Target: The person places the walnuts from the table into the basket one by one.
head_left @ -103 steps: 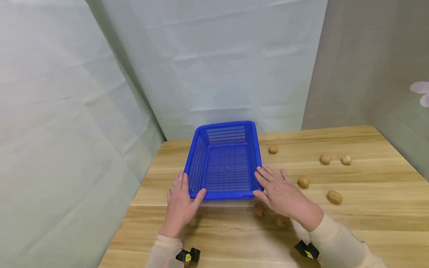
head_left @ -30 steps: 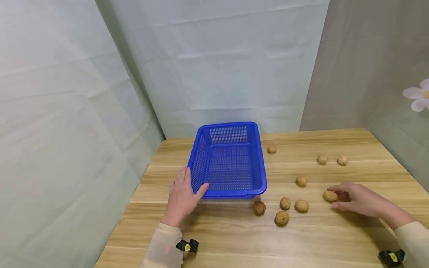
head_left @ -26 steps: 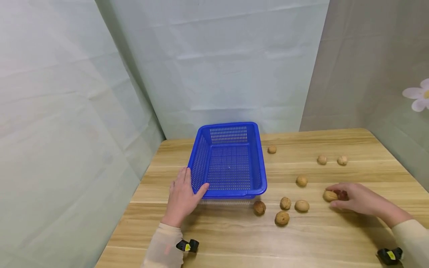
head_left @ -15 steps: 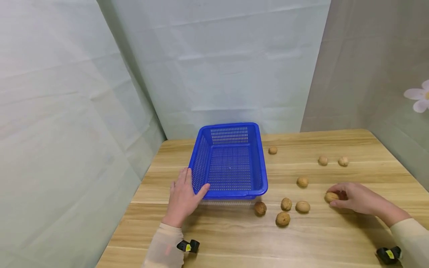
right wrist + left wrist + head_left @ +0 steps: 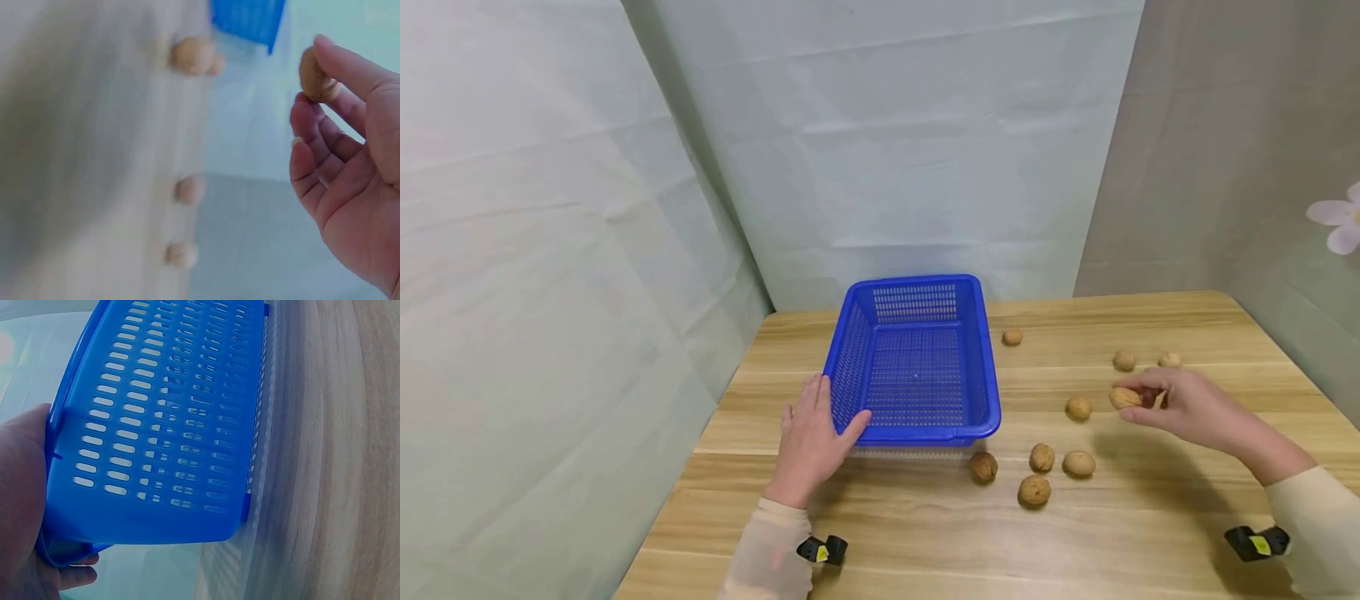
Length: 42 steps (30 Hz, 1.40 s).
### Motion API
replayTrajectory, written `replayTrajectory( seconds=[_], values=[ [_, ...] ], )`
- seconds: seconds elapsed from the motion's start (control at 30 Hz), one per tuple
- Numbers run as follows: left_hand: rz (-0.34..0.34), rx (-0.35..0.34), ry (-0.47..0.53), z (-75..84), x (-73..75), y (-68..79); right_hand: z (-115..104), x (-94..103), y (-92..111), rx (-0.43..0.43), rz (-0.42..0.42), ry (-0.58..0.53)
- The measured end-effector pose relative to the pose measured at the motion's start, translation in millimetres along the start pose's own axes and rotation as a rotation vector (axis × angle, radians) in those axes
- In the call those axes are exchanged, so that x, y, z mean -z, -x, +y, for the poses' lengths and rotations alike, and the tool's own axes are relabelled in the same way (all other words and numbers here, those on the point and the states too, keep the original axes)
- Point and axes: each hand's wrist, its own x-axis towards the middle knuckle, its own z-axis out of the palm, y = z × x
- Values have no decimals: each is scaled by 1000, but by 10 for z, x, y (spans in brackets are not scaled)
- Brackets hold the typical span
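Note:
My left hand (image 5: pixel 809 442) rests at the near left corner of a blue plastic basket (image 5: pixel 917 434) with slotted walls. Its fingers lie straight along the outer left side, and the thumb touches the front rim. In the left wrist view, the thumb side of the hand (image 5: pixel 22 481) lies against the basket wall (image 5: pixel 156 519). Above the table, my right hand (image 5: pixel 1195 408) pinches a walnut (image 5: pixel 1124 397) between thumb and fingertips. The right wrist view shows this walnut (image 5: pixel 314 75) at the fingertips, with the other fingers loosely bent.
Several walnuts lie on the wooden table (image 5: pixel 925 533). One walnut (image 5: pixel 983 467) is just in front of the basket, another walnut (image 5: pixel 1078 408) left of my right hand, and a walnut (image 5: pixel 1012 337) beyond. Pale cloth (image 5: pixel 925 150) hangs behind the table.
My right hand has left the basket, taken hold of a walnut from the table and lifted it slightly leftward. The left hand stays at the basket's corner.

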Motion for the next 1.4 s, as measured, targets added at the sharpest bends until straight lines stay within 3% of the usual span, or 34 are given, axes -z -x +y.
replayTrajectory(
  seconds=[0.17,0.37,0.73,0.93,1.13,1.4],
  values=[
    [-9,4,-22,9,24,-3,-286,33,-285,36,34,18],
    [-7,5,-34,6,37,-2,-662,8,-677,51,-6,15],
    [-2,-4,-17,-8,10,1,-1103,-263,-1356,89,-106,-143],
    [-1,-10,-19,-14,29,-14,-1276,-427,-1725,108,-166,-161],
    [1,-7,-25,-51,51,-7,-1420,-651,-2065,51,-211,-270],
    [27,-9,-23,-87,52,27,-1518,-923,-2280,19,-248,-323]
  ],
)
